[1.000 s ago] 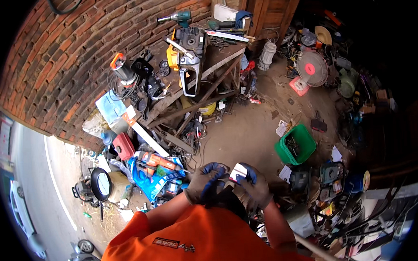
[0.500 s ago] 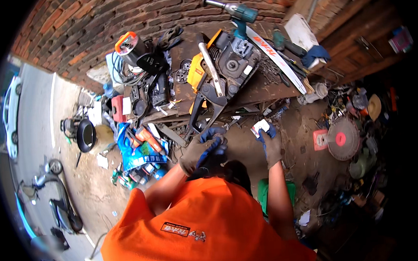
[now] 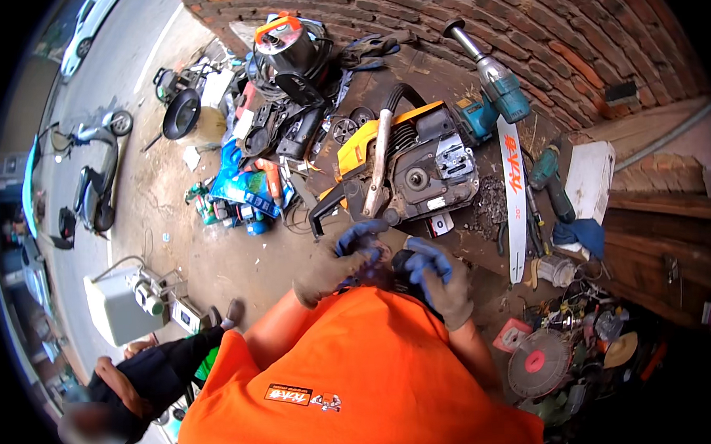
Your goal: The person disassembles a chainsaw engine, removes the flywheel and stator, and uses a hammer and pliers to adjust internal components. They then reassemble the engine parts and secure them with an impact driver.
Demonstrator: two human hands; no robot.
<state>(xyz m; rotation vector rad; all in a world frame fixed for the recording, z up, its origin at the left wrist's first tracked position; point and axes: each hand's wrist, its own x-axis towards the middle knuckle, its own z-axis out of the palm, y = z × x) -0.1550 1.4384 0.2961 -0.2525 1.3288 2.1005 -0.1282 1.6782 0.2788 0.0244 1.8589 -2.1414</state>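
Note:
My left hand, in a grey and blue work glove, is closed with its fingers curled in front of my chest. My right hand, gloved the same way, is bent inward close to it. Between them is something small and greyish, too blurred to name. Just beyond the hands a partly taken-apart chainsaw, yellow and dark grey, lies on the workbench with a silver front handle. A small white box rests against its near edge.
Right of the chainsaw are a teal impact wrench, a white guide bar and a green drill. A metal canister stands at the back left. A person is at lower left; a fan lies at lower right.
My right hand has let go of the small white box, which now rests by the chainsaw, and has come in next to my left. The view has swung round to the right.

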